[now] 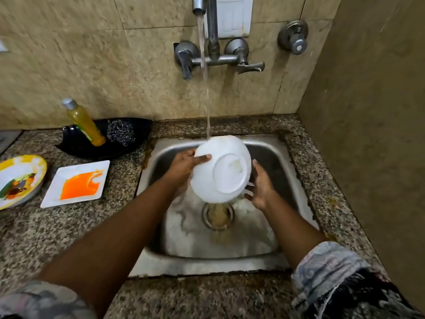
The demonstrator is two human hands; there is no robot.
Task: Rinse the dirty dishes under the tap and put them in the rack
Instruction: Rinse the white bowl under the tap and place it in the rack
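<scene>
A white bowl (222, 169) is tilted over the steel sink (296, 180), its underside facing me. Water from the tap (199, 5) falls onto its upper rim. My left hand (184, 168) grips the bowl's left edge, thumb on the outside. My right hand (261, 185) holds the bowl's right edge, fingers curled behind it. On the counter to the left lie a square white plate (76, 184) smeared with orange sauce and a round yellow-rimmed plate (19, 179) with food scraps. No rack is in view.
A black tray (128, 147) behind the plates holds a yellow soap bottle (84, 123) and a steel scrubber (120, 132). Tap handles (249, 65) jut from the tiled wall. A side wall (368, 134) closes the right. Brownish water sits at the drain (217, 216).
</scene>
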